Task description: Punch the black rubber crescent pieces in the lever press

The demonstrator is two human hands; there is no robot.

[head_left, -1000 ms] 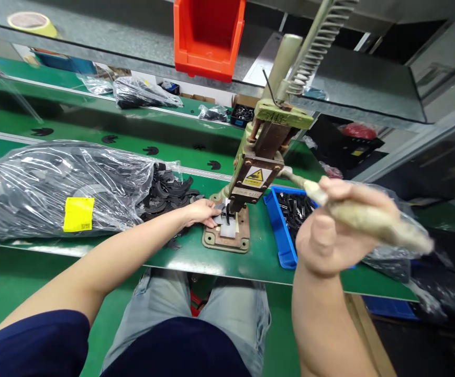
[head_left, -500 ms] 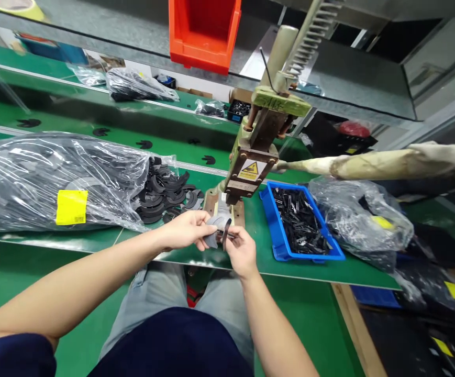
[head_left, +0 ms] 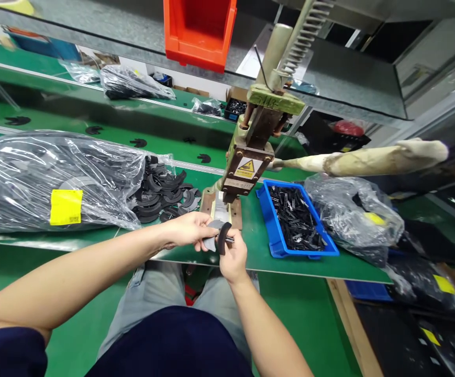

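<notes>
My left hand (head_left: 196,230) pinches a grey curved plastic piece (head_left: 210,243) between thumb and fingers. Close beside it, my right hand (head_left: 234,256) is closed on a dark curved plastic piece (head_left: 223,238) that stands on edge. The two pieces meet or overlap; whether they are joined I cannot tell. A small dark bit shows at the right fingertips, too small to name. Both hands are just in front of the base of a hand press (head_left: 246,167). Loose curved pieces (head_left: 160,191) spill from a clear plastic bag (head_left: 93,173) on the left.
A blue bin (head_left: 270,230) of small black parts stands right of the press. The press's long wrapped lever (head_left: 361,159) juts rightward above another plastic bag (head_left: 353,209). An orange bin (head_left: 198,57) sits on the shelf above. Several dark pieces lie on the green surface behind.
The dark curved piece has turned, so its broad side now shows more. My right hand has rotated and come slightly left. The whole view has shifted a little.
</notes>
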